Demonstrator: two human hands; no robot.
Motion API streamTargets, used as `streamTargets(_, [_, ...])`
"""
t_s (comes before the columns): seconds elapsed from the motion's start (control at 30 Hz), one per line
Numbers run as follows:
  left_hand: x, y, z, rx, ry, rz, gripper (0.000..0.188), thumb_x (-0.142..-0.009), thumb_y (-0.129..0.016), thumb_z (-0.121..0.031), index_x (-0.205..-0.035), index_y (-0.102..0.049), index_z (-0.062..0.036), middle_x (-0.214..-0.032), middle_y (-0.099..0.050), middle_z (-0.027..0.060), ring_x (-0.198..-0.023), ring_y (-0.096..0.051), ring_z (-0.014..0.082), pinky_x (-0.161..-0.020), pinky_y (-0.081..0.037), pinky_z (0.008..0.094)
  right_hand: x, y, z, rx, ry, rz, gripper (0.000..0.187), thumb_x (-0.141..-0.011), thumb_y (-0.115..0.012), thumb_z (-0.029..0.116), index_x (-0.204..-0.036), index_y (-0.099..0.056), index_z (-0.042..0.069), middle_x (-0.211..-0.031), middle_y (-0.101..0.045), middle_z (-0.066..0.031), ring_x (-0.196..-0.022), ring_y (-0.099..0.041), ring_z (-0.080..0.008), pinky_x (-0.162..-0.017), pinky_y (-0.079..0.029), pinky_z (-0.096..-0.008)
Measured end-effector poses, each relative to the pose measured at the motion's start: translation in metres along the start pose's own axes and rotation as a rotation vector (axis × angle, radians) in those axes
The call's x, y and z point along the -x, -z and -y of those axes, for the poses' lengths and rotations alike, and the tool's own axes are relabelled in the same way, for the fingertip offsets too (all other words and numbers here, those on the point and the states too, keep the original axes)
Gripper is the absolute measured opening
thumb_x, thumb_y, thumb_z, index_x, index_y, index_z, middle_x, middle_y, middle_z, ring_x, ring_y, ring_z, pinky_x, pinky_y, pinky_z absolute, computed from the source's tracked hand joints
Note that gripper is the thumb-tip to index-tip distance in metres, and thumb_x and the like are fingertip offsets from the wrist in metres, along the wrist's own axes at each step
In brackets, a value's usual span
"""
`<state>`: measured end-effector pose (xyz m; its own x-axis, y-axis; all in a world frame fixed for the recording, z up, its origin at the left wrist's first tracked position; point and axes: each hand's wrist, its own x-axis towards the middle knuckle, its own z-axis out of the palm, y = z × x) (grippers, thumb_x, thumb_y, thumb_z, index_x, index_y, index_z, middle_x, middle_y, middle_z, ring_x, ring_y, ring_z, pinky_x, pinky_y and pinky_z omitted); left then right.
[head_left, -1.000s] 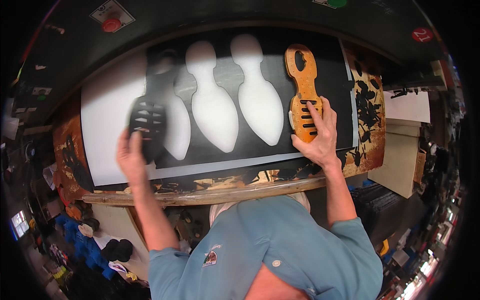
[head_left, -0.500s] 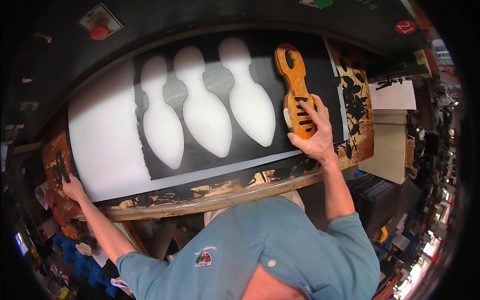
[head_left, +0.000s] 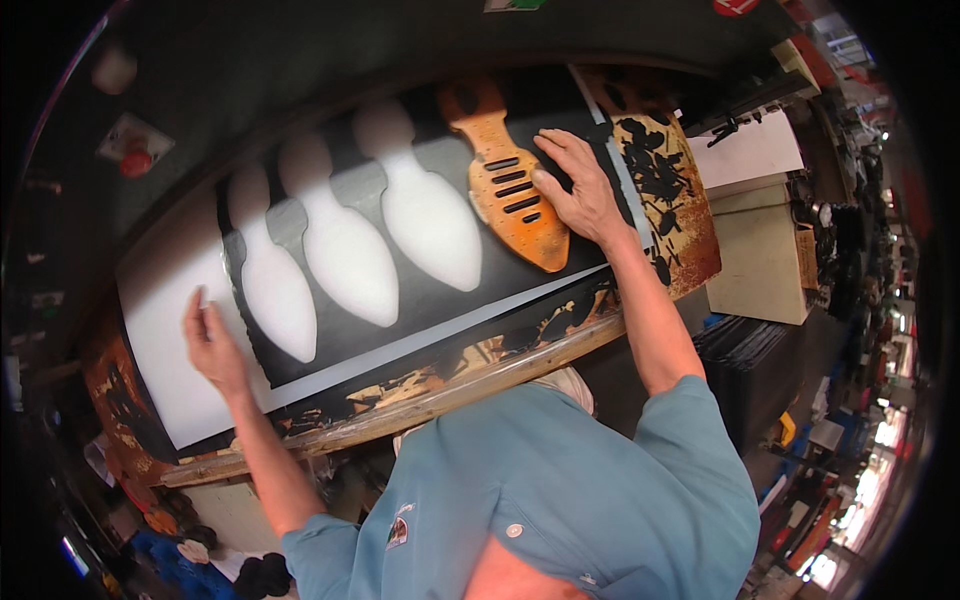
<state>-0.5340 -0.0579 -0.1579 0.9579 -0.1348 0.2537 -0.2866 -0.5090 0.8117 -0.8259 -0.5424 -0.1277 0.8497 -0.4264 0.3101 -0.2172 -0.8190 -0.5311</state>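
A black sheet (head_left: 350, 185) lies over white sheeting (head_left: 165, 330), with three bottle-shaped cut-outs where white shows. To their right, an orange slotted cutting die (head_left: 510, 195) of similar outline rests flat on the black sheet. My right hand (head_left: 585, 190) is at the die's right edge, its fingers stretched out and the thumb at the slotted part. Over the white sheeting at the left is my left hand (head_left: 215, 345), a little blurred, fingers apart and nothing in them. The die's far end lies in shadow.
Black scraps (head_left: 655, 165) litter the worn board at the right. A wooden rail (head_left: 400, 410) runs along the near edge. Overhead, a dark machine beam (head_left: 330, 60) carries a red button (head_left: 135, 162). A pale cabinet (head_left: 755, 250) stands to the right.
My left hand has come off the board's far-left end and moved right, over the white sheeting. My right hand has shifted up along the die, with its fingers straighter. The whole view has turned.
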Motion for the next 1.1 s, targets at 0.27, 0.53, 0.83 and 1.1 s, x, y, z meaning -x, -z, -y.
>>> streamTargets(0.27, [0.189, -0.058, -0.137, 0.22, -0.465, 0.446, 0.019, -0.094, -0.071, 0.006, -0.113, -0.075, 0.0017, -0.108, -0.078, 0.0185, -0.097, -0.075, 0.0349, -0.088, -0.06, 0.0413, 0.026, 0.032, -0.069, 0.202, -0.177, -0.318, 0.038, -0.103, -0.067, 0.022, -0.132, -0.071, -0.002, -0.135, -0.07, -0.0225, -0.127, -0.065, -0.0412, -0.111, -0.05, -0.0472])
streamTargets(0.53, [0.242, -0.085, -0.132, 0.066, -0.617, 0.39, 0.015, -0.089, -0.078, 0.002, -0.096, -0.067, -0.0034, -0.089, -0.071, 0.0116, -0.077, -0.07, 0.0343, -0.067, -0.057, 0.0433, 0.062, 0.013, -0.006, 0.113, -0.048, -0.482, 0.02, -0.096, -0.075, 0.014, -0.11, -0.076, 0.0, -0.112, -0.075, -0.0148, -0.111, -0.067, -0.0363, -0.101, -0.052, -0.046])
streamTargets(0.83, [0.25, -0.086, -0.134, 0.018, -0.501, 0.275, 0.007, -0.094, -0.076, -0.004, -0.092, -0.07, -0.0027, -0.088, -0.07, 0.015, -0.079, -0.07, 0.0392, -0.069, -0.056, 0.0461, 0.046, 0.062, 0.101, -0.319, 0.281, -0.554, 0.005, -0.099, -0.073, 0.005, -0.097, -0.072, 0.0, -0.084, -0.067, -0.0096, -0.073, -0.064, -0.0214, -0.067, -0.052, -0.0322])
streamTargets(1.1, [0.256, -0.094, -0.142, -0.059, -0.578, 0.165, 0.016, -0.098, -0.075, -0.013, -0.089, -0.069, -0.0028, -0.084, -0.069, 0.0173, -0.079, -0.069, 0.0418, -0.07, -0.056, 0.0495, 0.116, 0.056, 0.092, -0.172, 0.33, -0.463, 0.005, -0.097, -0.072, -0.002, -0.093, -0.068, -0.002, -0.082, -0.065, -0.0129, -0.071, -0.064, -0.0284, -0.067, -0.052, -0.0354])
